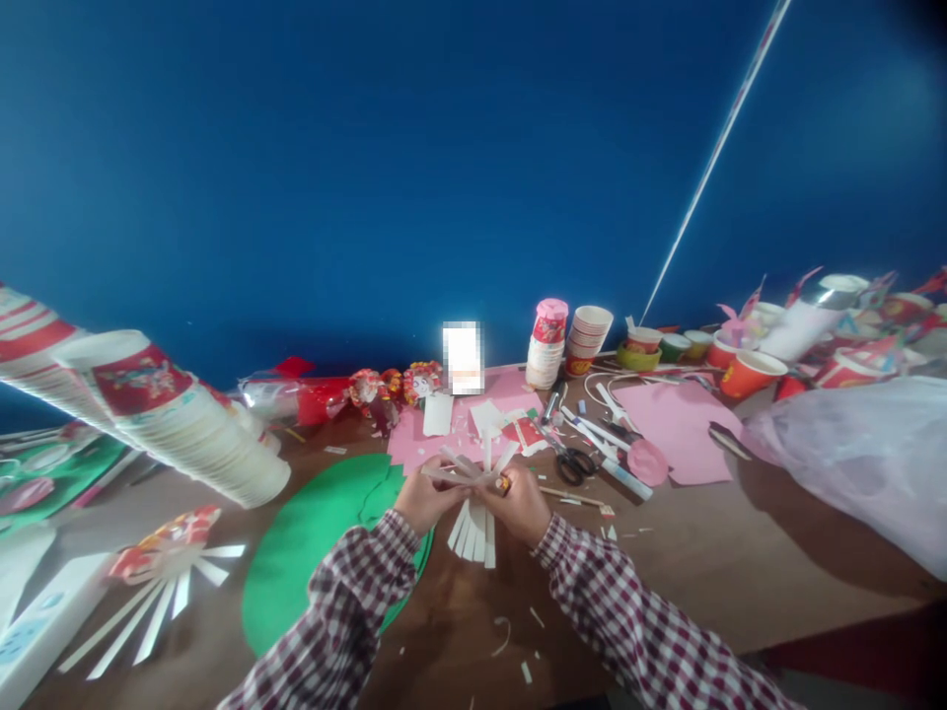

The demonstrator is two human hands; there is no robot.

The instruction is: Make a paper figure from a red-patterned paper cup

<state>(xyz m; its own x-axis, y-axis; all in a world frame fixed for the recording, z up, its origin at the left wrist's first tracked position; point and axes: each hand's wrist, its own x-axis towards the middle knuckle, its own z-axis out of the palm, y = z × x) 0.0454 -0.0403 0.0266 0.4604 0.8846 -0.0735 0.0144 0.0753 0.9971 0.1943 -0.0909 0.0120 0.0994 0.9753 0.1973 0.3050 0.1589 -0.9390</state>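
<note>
Between both hands, above the middle of the table, is a paper cup cut into strips (473, 532), its white strips fanning out toward me and away from me. My left hand (427, 499) is closed on its left side, thumb and fingers pinching the strips. My right hand (522, 505) grips the opposite side, its fingers bent round the paper. The cup's base is mostly hidden by the fingers. Just beyond the right hand lie black-handled scissors (574, 463). A green round sheet (296, 562) lies under and beside my left forearm.
At left, a long stack of paper cups (214, 434) leans over another strip-cut cup (174, 564) and a white power strip (51, 616). Pink paper (677, 424), pens (625, 478) and standing cup stacks (546, 360) are farther back. A translucent plastic bag (865, 454) bulges at right.
</note>
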